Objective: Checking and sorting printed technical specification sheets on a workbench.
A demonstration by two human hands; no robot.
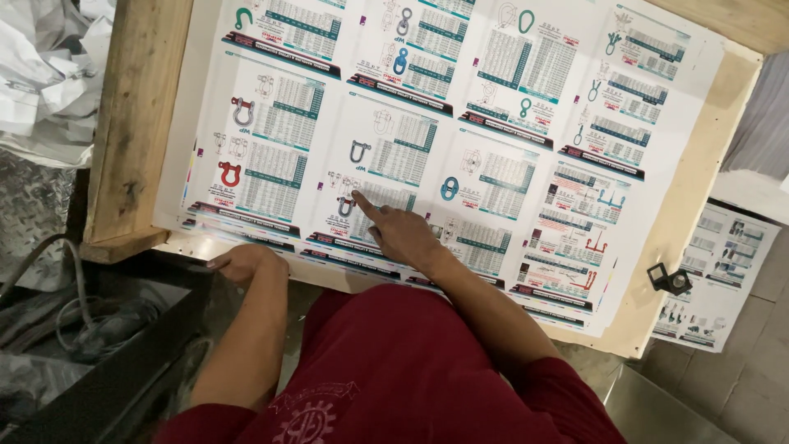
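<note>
A large printed sheet (493,107) with tables and small pictures of metal shackles and hooks lies flat on a wooden board (136,123). My right hand (399,234) rests on the sheet near its front edge, index finger stretched out and touching a small picture. My left hand (242,261) sits at the sheet's front left edge, fingers curled down over the stacked sheet edges. Neither hand holds anything. My red shirt (394,370) fills the lower middle.
Crumpled white paper (49,74) is piled at the upper left. Grey cables (82,321) lie in a dark tray at the lower left. A small black folding magnifier (670,279) sits on a smaller printed sheet (723,271) at the right, over a tiled floor.
</note>
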